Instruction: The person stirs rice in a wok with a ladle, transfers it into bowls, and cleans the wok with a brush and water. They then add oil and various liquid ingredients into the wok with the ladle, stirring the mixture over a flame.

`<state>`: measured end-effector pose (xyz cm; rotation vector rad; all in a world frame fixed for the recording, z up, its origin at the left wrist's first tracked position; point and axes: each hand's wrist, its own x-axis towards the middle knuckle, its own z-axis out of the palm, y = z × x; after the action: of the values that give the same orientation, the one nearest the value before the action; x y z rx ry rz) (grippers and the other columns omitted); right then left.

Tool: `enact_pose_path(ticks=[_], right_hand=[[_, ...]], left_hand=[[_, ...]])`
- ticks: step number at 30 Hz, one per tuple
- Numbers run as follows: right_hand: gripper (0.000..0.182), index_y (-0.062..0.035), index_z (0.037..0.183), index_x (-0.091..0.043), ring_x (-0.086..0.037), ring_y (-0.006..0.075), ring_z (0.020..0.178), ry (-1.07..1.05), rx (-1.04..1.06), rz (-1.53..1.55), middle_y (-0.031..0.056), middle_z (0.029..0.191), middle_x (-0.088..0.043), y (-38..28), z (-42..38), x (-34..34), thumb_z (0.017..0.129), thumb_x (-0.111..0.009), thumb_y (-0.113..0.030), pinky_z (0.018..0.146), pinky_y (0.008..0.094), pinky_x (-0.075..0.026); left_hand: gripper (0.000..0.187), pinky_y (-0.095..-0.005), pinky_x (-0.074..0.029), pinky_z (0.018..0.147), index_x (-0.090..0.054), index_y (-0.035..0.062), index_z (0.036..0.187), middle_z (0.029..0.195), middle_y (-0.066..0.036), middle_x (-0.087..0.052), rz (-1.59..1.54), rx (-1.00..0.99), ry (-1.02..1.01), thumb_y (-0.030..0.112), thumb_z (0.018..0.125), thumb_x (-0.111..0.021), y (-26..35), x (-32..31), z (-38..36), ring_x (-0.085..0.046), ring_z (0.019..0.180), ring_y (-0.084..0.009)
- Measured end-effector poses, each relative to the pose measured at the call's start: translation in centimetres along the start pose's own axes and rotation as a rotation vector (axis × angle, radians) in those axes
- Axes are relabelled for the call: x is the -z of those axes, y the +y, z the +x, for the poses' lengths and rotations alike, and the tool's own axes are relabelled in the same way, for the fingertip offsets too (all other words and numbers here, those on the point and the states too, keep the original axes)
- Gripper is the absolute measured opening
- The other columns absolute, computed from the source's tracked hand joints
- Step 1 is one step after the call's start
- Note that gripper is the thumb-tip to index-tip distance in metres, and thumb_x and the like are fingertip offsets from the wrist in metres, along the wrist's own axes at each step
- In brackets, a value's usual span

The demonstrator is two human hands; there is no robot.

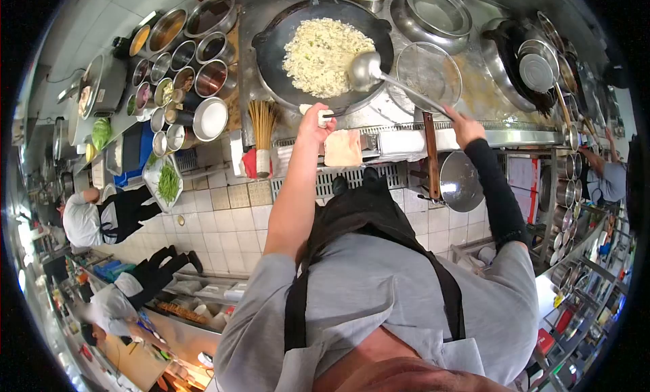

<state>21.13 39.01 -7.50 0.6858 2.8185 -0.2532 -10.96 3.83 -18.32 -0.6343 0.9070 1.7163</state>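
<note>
A large black wok (274, 60) sits on the steel stove, with fried rice (318, 53) spread over its bottom. My left hand (316, 124) is closed at the wok's near rim, around a whitish folded cloth (325, 116) and what looks like the wok's ear handle. In my right hand (466, 128) is the long handle of a steel ladle (366, 70). The ladle's bowl rests at the right edge of the rice, its rounded back facing up.
A wire strainer (433, 74) lies right of the wok. Several metal seasoning pots (210, 118) stand at left. A bamboo brush (261, 124) and a folded pinkish cloth (343, 148) are at the stove's front edge. A second wok (462, 182) hangs below. Two co-workers (84, 219) are at far left.
</note>
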Motion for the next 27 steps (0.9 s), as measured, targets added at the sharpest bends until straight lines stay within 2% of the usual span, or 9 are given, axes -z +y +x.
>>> enact_pose_path(ticks=[6,10,14,15,16,17,20,23,27], right_hand=[[0.057,-0.0145,0.148,-0.042,-0.067,0.0438,0.089,-0.026,0.061,0.437,0.0279,0.092,-0.068,-17.9,8.7,-9.8,0.092,-0.057,-0.019,0.08,0.0502,-0.055],[0.059,-0.0033,0.147,-0.037,-0.067,0.0457,0.084,-0.034,0.176,0.51,0.0277,0.087,-0.068,-23.4,-1.2,-4.0,0.092,-0.055,-0.014,0.076,0.0528,-0.055],[0.055,0.0021,0.144,-0.041,-0.067,0.0442,0.081,0.003,0.274,0.558,0.0298,0.089,-0.067,-22.1,-10.3,5.5,0.094,-0.058,-0.013,0.075,0.0504,-0.054],[0.054,0.0014,0.145,-0.044,-0.069,0.0428,0.081,0.007,0.348,0.651,0.0283,0.093,-0.069,-20.3,-11.7,7.3,0.096,-0.059,-0.016,0.076,0.0497,-0.053],[0.051,-0.0046,0.147,-0.047,-0.067,0.0204,0.071,-0.102,0.309,0.731,0.0165,0.094,-0.071,-19.3,-13.1,10.3,0.099,-0.058,-0.017,0.066,0.0344,-0.055],[0.053,-0.0016,0.149,-0.042,-0.061,0.0191,0.054,-0.53,0.009,0.817,0.0092,0.073,-0.064,-20.3,-13.4,16.3,0.1,-0.055,-0.017,0.053,0.0342,-0.052],[0.052,-0.0054,0.151,-0.04,-0.045,0.0114,0.037,-0.554,-0.074,0.947,0.0013,0.059,-0.048,-18.8,-10.1,11.9,0.102,-0.05,-0.017,0.036,0.0313,-0.041],[0.054,-0.0044,0.147,-0.044,-0.066,0.0392,0.062,0.377,0.485,0.507,0.0227,0.071,-0.066,-17.0,-3.2,-2.1,0.097,-0.058,-0.021,0.059,0.0481,-0.053],[0.055,-0.0034,0.145,-0.042,-0.068,0.0456,0.082,0.084,0.16,0.444,0.0318,0.088,-0.067,-22.3,-7.3,3.2,0.095,-0.059,-0.017,0.076,0.0515,-0.053]], left_hand=[[0.033,-0.0269,-0.047,0.045,-0.048,0.003,0.108,0.089,-0.017,-0.055,0.111,-0.01,0.08,0.022,0.086,-0.065,-0.3,-2.6,-2.8,-0.058,0.069,-0.0279],[0.026,-0.0251,-0.041,0.039,-0.052,0.0043,0.107,0.085,-0.017,-0.057,0.016,0.143,0.071,0.02,0.088,-0.06,0.5,-2.3,-1.4,-0.059,0.065,-0.0258],[0.018,-0.0232,-0.035,0.037,-0.049,0.0058,0.105,0.085,-0.016,-0.056,-0.02,-0.239,0.117,0.016,0.091,-0.055,-3.3,-3.9,-6.5,-0.057,0.061,-0.0238],[0.016,-0.0233,-0.035,0.037,-0.049,0.0062,0.103,0.083,-0.016,-0.056,-0.034,-0.162,0.057,0.015,0.091,-0.055,-4.1,-3.4,-9.8,-0.057,0.061,-0.0236],[0.019,-0.0211,-0.035,0.037,-0.045,0.0055,0.104,0.087,-0.019,-0.053,-0.037,-0.064,0.116,0.013,0.09,-0.055,-3.7,-5.3,-13.8,-0.055,0.061,-0.0233],[0.018,-0.021,-0.035,0.037,-0.044,0.0061,0.104,0.086,-0.019,-0.053,-0.051,-0.057,0.08,0.013,0.091,-0.055,-3.2,-5.1,-14.0,-0.055,0.061,-0.0231],[0.016,-0.0208,-0.036,0.038,-0.044,0.007,0.101,0.086,-0.017,-0.054,-0.091,-0.049,-0.036,0.013,0.091,-0.055,-1.5,-3.2,-11.1,-0.055,0.061,-0.0218],[0.013,-0.0224,-0.038,0.037,-0.046,0.0062,0.103,0.089,-0.016,-0.057,0.114,-0.187,0.091,0.014,0.093,-0.052,-7.8,-1.5,-12.0,-0.055,0.06,-0.0194],[0.012,-0.0232,-0.043,0.037,-0.045,0.003,0.108,0.106,-0.024,-0.063,0.328,0.04,0.171,0.008,0.098,-0.044,-12.7,3.4,-14.0,-0.053,0.056,-0.0156]])
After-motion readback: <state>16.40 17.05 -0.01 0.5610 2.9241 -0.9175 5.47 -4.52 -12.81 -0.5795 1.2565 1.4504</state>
